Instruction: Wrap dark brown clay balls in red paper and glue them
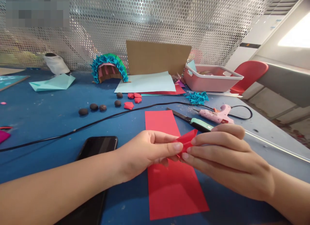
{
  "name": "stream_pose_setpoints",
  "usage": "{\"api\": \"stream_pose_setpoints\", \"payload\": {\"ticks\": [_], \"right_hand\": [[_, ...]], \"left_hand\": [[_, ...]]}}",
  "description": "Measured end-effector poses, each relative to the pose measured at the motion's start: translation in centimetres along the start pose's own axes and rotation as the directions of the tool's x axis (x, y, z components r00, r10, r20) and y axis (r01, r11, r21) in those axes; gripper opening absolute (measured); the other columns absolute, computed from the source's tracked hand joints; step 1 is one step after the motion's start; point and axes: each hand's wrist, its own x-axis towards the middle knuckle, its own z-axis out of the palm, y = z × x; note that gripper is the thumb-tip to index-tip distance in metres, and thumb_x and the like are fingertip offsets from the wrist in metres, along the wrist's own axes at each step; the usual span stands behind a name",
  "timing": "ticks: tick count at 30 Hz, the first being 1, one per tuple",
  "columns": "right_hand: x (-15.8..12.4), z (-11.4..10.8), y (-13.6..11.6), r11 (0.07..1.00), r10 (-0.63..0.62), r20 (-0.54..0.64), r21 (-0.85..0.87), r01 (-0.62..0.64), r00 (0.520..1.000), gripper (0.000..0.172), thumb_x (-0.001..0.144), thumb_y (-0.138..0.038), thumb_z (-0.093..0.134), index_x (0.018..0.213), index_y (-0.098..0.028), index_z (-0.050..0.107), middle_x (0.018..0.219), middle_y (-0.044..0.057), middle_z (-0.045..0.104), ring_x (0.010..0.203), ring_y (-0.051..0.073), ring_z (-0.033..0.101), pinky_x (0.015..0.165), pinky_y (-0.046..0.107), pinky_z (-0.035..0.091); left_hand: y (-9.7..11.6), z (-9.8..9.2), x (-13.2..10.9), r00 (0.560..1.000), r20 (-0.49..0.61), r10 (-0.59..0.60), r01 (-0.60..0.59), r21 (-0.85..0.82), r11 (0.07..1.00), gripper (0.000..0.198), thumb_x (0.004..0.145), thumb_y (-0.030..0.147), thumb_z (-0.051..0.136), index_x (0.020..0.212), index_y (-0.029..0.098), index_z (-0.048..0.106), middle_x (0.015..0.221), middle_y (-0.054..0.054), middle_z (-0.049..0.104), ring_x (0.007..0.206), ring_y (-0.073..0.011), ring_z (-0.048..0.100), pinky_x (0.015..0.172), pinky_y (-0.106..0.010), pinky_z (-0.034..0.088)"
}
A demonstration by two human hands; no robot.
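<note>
A small folded piece of red paper (190,137) is pinched between both hands, above a flat red paper strip (174,189) on the blue table. My left hand (150,149) grips its left side, thumb on top. The fingertips of my right hand (225,157) close on its right side. Small red folded shapes (129,105) lie farther back, beside several dark balls (94,107). Just behind my right hand is a utility knife (201,124) with a green handle and its blade out.
A black phone (98,147) lies under my left forearm. A black cable (97,121) crosses to a pink glue gun (218,114). Farther back stand a blue-trimmed arch (110,62), light blue paper (147,83), cardboard (157,57) and a pink basket (210,83).
</note>
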Motion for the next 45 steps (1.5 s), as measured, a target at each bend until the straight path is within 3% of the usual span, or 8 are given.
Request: {"api": "stream_pose_setpoints", "payload": {"ticks": [10, 14, 20, 23, 28, 33, 38, 45], "right_hand": [[0.7, 0.3, -0.6, 0.999, 0.014, 0.108, 0.039, -0.018, 0.994, 0.026, 0.095, -0.01, 0.042, 0.1, -0.018, 0.066, 0.092, 0.002, 0.071, 0.098, 0.018, 0.055, 0.078, 0.035, 0.042], [1.0, 1.1, -1.0, 0.971, 0.217, 0.078, 0.087, -0.224, 0.973, 0.007, 0.085, -0.014, 0.061, 0.09, -0.02, 0.06, 0.085, 0.003, 0.063, 0.087, 0.018, 0.054, 0.077, 0.034, 0.043], [0.9, 2.0, -1.1, 0.861, 0.462, 0.117, 0.177, -0.476, 0.879, 0.035, 0.079, -0.023, 0.066, 0.11, -0.019, 0.049, 0.11, 0.012, 0.053, 0.109, 0.025, 0.052, 0.087, 0.04, 0.049], [0.8, 1.8, -0.5, 0.892, 0.405, 0.063, 0.189, -0.41, 0.912, 0.038, 0.081, -0.023, 0.066, 0.114, -0.021, 0.048, 0.107, 0.011, 0.056, 0.105, 0.025, 0.055, 0.087, 0.042, 0.05], [0.4, 1.1, 1.0, 0.991, 0.097, 0.068, 0.086, -0.103, 0.993, 0.032, 0.081, -0.023, 0.07, 0.111, -0.023, 0.058, 0.097, 0.005, 0.066, 0.101, 0.022, 0.058, 0.089, 0.04, 0.048], [0.1, 0.7, 1.4, 0.995, -0.021, 0.048, 0.097, 0.017, 0.999, 0.02, 0.09, -0.01, 0.057, 0.104, -0.02, 0.066, 0.092, 0.001, 0.072, 0.098, 0.017, 0.062, 0.09, 0.038, 0.045], [0.7, 0.3, 0.9, 0.995, -0.092, 0.04, 0.043, 0.09, 0.995, 0.012, 0.079, -0.015, 0.072, 0.091, -0.019, 0.07, 0.088, 0.0, 0.073, 0.093, 0.018, 0.064, 0.082, 0.038, 0.048], [1.1, 0.8, 0.0, 0.982, 0.129, -0.04, 0.146, -0.122, 0.991, 0.017, 0.08, -0.009, 0.067, 0.092, -0.021, 0.064, 0.088, 0.003, 0.065, 0.093, 0.019, 0.06, 0.081, 0.036, 0.051]], "left_hand": [[-0.2, 0.3, -0.4, 0.987, -0.127, 0.099, -0.071, 0.206, 0.976, 0.021, 0.08, 0.029, 0.07, 0.096, 0.017, 0.076, 0.084, -0.005, 0.075, 0.074, -0.0133, 0.065, 0.07, -0.023, 0.048], [-0.7, 0.1, -0.9, 0.982, -0.062, 0.179, -0.149, 0.33, 0.932, 0.026, 0.084, 0.034, 0.065, 0.103, 0.019, 0.075, 0.093, -0.005, 0.076, 0.084, -0.0185, 0.068, 0.071, -0.025, 0.049], [-0.4, 0.3, -1.1, 0.964, -0.061, 0.261, -0.203, 0.469, 0.86, 0.028, 0.081, 0.033, 0.07, 0.104, 0.019, 0.074, 0.108, -0.005, 0.074, 0.103, -0.0226, 0.066, 0.09, -0.03, 0.049], [-0.1, 0.4, -0.8, 0.973, -0.128, 0.194, -0.149, 0.294, 0.944, 0.025, 0.082, 0.028, 0.068, 0.104, 0.016, 0.07, 0.096, -0.007, 0.075, 0.087, -0.0178, 0.068, 0.082, -0.03, 0.051], [0.1, 0.1, -0.2, 0.989, -0.145, 0.028, -0.03, -0.006, 1.0, 0.032, 0.068, 0.032, 0.082, 0.087, 0.012, 0.066, 0.072, -0.002, 0.069, 0.064, -0.0098, 0.063, 0.065, -0.021, 0.05], [0.2, -0.1, -0.1, 0.994, -0.08, -0.073, 0.071, -0.034, 0.997, 0.025, 0.074, 0.028, 0.077, 0.09, 0.011, 0.07, 0.076, -0.004, 0.068, 0.065, -0.0073, 0.06, 0.062, -0.019, 0.05], [0.1, 0.0, -0.3, 0.994, -0.071, -0.085, 0.083, -0.029, 0.996, 0.023, 0.072, 0.029, 0.078, 0.085, 0.011, 0.071, 0.07, -0.001, 0.066, 0.065, -0.0078, 0.06, 0.063, -0.02, 0.051], [0.0, -0.1, -0.1, 0.998, -0.062, -0.028, 0.019, -0.13, 0.991, 0.03, 0.07, 0.03, 0.081, 0.087, 0.01, 0.068, 0.069, -0.001, 0.066, 0.061, -0.0068, 0.06, 0.063, -0.019, 0.049]]}}
